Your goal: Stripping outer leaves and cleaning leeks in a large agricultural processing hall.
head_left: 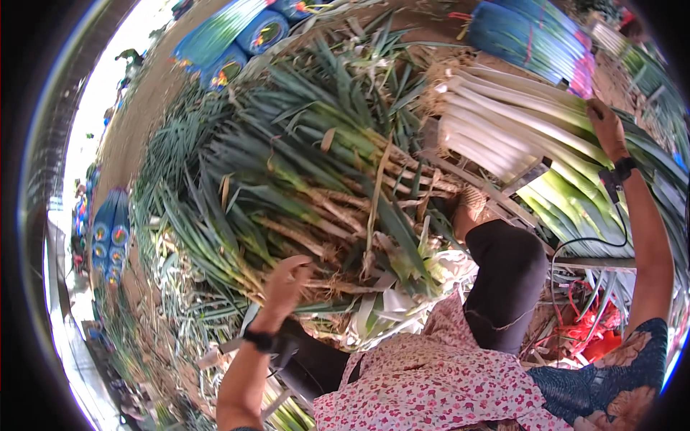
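Note:
Over the near edge of a pile of untrimmed leeks, my left hand hovers with bent, slightly blurred fingers apart and nothing visible in them. Soil-brown roots and stalk ends lie just beside it. My right hand reaches far to the right, its fingers curled on a leek at the far side of a stack of cleaned leeks. Those stalks lie side by side, white with roots at the left, green toward the right. Part of my right fingers is hidden.
The stack rests on a low frame right of my knee. Blue-wrapped leek bundles lie beyond it, with more blue bundles at far left. Red plastic lies below the frame. A cable hangs from my right wrist.

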`<state>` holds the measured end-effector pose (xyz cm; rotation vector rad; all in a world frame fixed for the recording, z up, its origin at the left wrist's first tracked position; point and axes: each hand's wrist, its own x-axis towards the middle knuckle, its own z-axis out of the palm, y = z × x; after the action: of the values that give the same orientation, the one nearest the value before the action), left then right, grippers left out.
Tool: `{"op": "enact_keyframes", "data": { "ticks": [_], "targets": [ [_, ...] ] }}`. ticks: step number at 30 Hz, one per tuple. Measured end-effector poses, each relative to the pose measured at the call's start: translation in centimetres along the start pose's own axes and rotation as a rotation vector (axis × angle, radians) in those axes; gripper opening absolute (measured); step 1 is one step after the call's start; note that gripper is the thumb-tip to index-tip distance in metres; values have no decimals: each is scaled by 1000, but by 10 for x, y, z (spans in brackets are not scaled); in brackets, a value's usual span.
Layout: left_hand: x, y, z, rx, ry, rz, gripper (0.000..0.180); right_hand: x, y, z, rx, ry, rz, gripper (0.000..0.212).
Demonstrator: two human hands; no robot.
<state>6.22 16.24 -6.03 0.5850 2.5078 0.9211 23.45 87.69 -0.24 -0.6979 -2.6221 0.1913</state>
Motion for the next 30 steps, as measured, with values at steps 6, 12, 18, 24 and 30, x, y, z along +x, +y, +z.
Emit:
{"op": "enact_keyframes", "data": {
  "ticks": [6,12,18,24,30],
  "targets": [
    [-84,-113,-69,-718,623,-619,22,4,-150,34,174,33,-72,25],
    [-49,-117,-17,-1117,532,-594,22,-64,-352,135,618,-757,-349,21],
    [-29,-110,-41,-1337,584,-477,18,-162,-480,246,495,-1045,-384,37],
    [-26,-97,-50,-1338,599,-426,23,-228,-511,381,754,-1139,-17,51],
    [-40,-94,-46,-1401,535,-509,25,-271,-596,393,775,-1338,245,67]
  ]
}}
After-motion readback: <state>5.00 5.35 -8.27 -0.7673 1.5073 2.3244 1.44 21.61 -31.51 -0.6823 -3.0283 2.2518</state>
